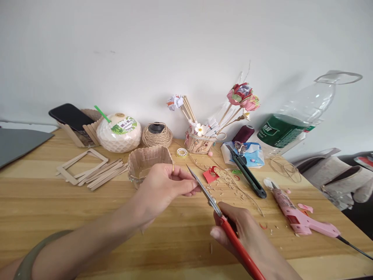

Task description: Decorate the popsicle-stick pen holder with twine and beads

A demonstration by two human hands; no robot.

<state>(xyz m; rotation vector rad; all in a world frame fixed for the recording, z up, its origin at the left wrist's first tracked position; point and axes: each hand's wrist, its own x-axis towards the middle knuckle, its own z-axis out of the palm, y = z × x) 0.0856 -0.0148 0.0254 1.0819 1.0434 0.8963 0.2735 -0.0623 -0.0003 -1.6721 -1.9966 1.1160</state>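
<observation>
Head view: scissors (229, 232) in right grip (246, 223), blades (207, 196) beside left grip (164, 182).

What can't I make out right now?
In the head view:
Left hand: anything in its pinch is too small to tell.
Basket: near right corner hidden by that hand.
Scissors' red handle: end cut off by the bottom edge.
Black cord: cut off by the right edge.
</observation>
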